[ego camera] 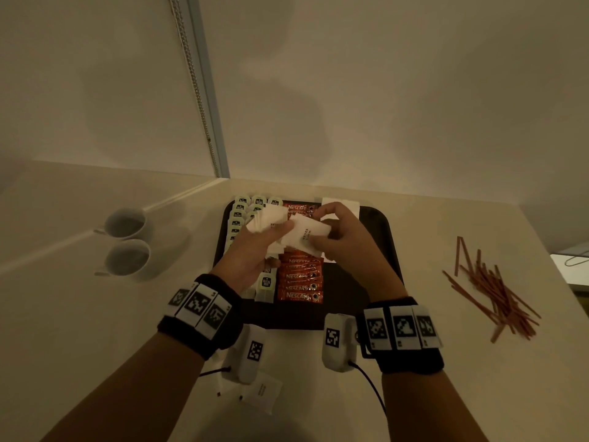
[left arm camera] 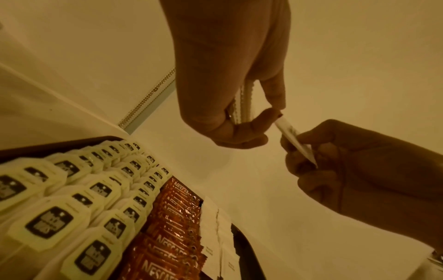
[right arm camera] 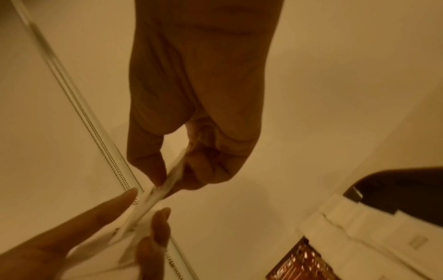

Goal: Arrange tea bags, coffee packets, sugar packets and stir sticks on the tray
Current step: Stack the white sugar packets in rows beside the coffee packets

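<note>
A black tray (ego camera: 382, 237) holds columns of pale tea bags (ego camera: 237, 215) on its left, red coffee packets (ego camera: 299, 279) down the middle and white sugar packets (ego camera: 341, 202) at the back. Above the tray my left hand (ego camera: 274, 231) grips a fanned stack of sugar packets (ego camera: 267, 218). My right hand (ego camera: 328, 232) pinches one sugar packet (ego camera: 309, 234) at the edge of that stack. The left wrist view shows this packet (left arm camera: 294, 144) edge-on between the two hands. Red stir sticks (ego camera: 497, 291) lie in a loose heap on the table to the right.
Two white cups (ego camera: 127, 240) stand on the table left of the tray. A few loose sugar packets (ego camera: 261, 393) lie on the table near its front edge, under my left wrist. Walls close off the back, and a beaded cord (ego camera: 197, 90) hangs in the corner.
</note>
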`<move>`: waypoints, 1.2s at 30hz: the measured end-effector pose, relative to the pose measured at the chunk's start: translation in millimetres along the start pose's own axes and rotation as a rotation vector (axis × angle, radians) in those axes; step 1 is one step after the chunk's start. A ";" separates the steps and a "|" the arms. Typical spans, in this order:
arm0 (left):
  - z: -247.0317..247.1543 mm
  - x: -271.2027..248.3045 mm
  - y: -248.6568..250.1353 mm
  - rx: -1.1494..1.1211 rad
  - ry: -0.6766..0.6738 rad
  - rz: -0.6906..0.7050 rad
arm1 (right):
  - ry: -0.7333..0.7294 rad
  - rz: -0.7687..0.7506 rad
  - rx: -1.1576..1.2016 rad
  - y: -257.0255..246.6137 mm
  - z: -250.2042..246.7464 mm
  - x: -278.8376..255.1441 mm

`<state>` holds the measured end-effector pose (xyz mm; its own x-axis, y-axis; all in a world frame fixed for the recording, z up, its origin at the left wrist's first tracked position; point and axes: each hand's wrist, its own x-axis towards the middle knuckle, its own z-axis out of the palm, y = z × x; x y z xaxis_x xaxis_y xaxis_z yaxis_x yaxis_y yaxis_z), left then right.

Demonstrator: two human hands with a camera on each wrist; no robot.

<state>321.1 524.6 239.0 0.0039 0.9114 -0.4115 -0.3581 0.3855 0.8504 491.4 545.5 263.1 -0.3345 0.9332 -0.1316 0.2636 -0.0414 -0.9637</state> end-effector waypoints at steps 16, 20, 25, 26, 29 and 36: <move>10.1 0.5 -9.9 -0.006 -0.023 0.019 | 0.148 0.028 0.198 16.9 -1.1 1.2; 6.5 0.9 -10.5 -0.067 -0.017 -0.053 | 0.283 0.076 0.328 29.0 -22.4 5.2; -10.8 2.5 -11.5 -0.212 0.016 -0.048 | 0.412 0.239 0.094 74.2 -61.7 15.9; -13.0 2.9 -11.4 -0.231 0.018 -0.038 | 0.427 0.295 0.039 86.7 -65.3 17.1; -18.3 6.0 -12.2 -0.302 0.025 -0.028 | 0.418 0.427 -0.123 123.3 -64.7 17.7; -19.1 8.8 -11.3 -0.333 0.033 -0.042 | 0.379 0.510 -0.155 157.8 -42.3 32.2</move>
<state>307.3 525.5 219.5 -0.0029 0.8884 -0.4591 -0.6433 0.3499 0.6810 560.5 584.1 116.5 0.2017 0.8725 -0.4451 0.4417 -0.4866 -0.7537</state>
